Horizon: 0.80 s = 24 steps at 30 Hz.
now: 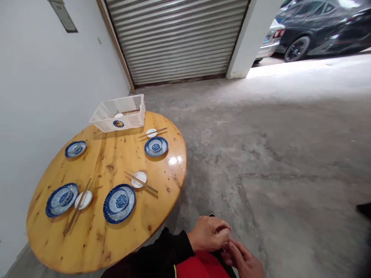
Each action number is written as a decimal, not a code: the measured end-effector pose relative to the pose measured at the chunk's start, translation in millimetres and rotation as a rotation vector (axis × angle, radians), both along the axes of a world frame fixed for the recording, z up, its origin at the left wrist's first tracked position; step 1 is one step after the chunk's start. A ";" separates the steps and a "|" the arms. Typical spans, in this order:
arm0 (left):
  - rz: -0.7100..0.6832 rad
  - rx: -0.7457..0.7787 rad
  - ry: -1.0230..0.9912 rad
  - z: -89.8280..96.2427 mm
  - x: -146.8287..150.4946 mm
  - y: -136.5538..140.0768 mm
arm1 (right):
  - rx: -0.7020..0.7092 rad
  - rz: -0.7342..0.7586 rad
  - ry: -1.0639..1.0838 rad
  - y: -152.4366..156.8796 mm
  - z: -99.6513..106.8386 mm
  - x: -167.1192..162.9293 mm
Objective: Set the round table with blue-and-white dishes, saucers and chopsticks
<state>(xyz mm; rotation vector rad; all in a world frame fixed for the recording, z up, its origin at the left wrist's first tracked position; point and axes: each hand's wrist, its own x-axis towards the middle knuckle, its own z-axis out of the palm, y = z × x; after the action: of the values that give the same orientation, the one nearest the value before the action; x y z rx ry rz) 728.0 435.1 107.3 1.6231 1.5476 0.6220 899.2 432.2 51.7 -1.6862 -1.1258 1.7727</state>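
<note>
My left hand, in a black sleeve, is held low in front of me, just off the round table's near right edge. Its fingers are curled in. Against its fingertips rests my right hand, fingers bent and drawn together. Whatever lies between the fingers, if anything, is too small or hidden to make out. Closest on the table is a blue-patterned plate with a bowl on it. Beside that plate, a pair of chopsticks lies across a small white dish.
The round wooden table also bears several similar settings and, at its far side, a white plastic basket containing a white dish. Beyond are a roller shutter, a pillar and parked cars. Concrete floor stretches to the right.
</note>
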 end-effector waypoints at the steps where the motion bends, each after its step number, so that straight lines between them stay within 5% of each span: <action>1: 0.044 0.019 0.013 3.3 6.0 18.0 | 0.024 -0.008 0.015 25.4 5.9 6.1; 6: 0.249 0.077 0.025 22.7 36.3 91.3 | 0.123 0.036 0.010 140.1 27.9 41.3; 13: 0.418 0.012 0.040 21.1 53.0 153.1 | 0.057 0.287 0.029 253.7 17.7 38.0; 20: 0.627 -0.007 -0.010 9.8 18.2 241.6 | 0.003 0.608 0.050 336.5 0.1 -21.6; 24: 0.692 0.032 -0.026 11.5 -18.5 313.5 | -0.042 0.692 -0.004 418.1 -12.3 -37.2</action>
<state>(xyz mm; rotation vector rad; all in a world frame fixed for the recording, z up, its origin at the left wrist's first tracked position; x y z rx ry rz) 709.5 748.6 118.8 1.0642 2.0914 1.0230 862.0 850.2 39.5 -1.4074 -1.8395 2.1863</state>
